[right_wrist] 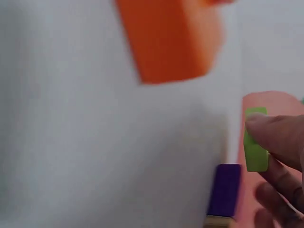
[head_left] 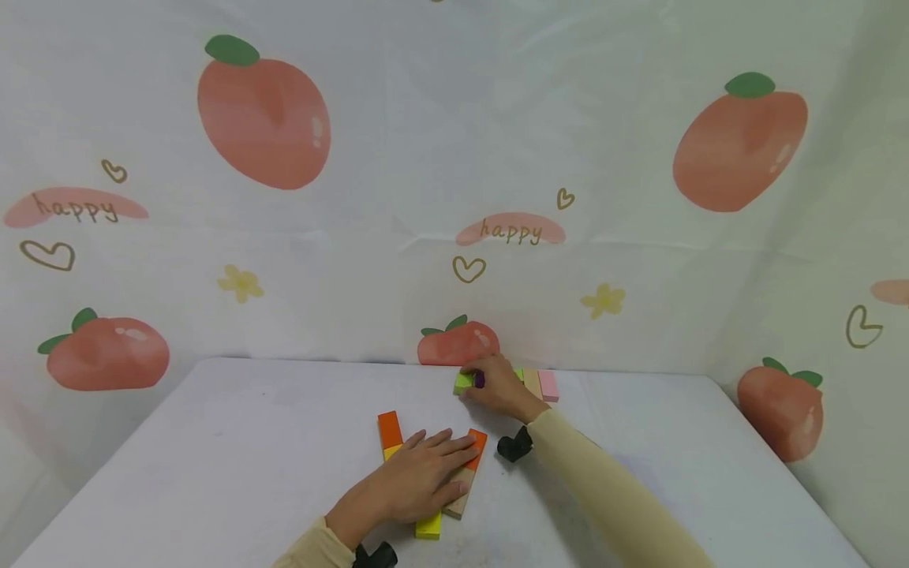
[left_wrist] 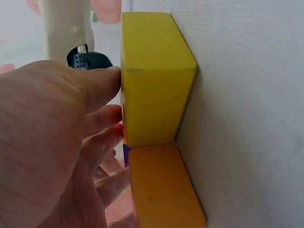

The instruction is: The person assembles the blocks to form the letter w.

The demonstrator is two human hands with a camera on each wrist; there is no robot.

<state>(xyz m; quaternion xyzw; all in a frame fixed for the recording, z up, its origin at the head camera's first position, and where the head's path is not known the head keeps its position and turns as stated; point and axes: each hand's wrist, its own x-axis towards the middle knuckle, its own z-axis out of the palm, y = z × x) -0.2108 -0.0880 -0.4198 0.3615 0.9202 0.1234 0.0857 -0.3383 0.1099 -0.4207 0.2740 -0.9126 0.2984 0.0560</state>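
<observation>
Fingers (head_left: 474,379) of your right hand pinch the green block (head_left: 463,382) at twelve o'clock; left hand (head_left: 419,477) flat, steadying blocks; lift gently.

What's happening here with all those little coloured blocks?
A person sits at a white table sorting coloured wooden blocks. The left hand lies flat on a near row of orange and yellow blocks. The right hand reaches to the table's far edge, fingers on a lime green block, beside a pink block.
</observation>
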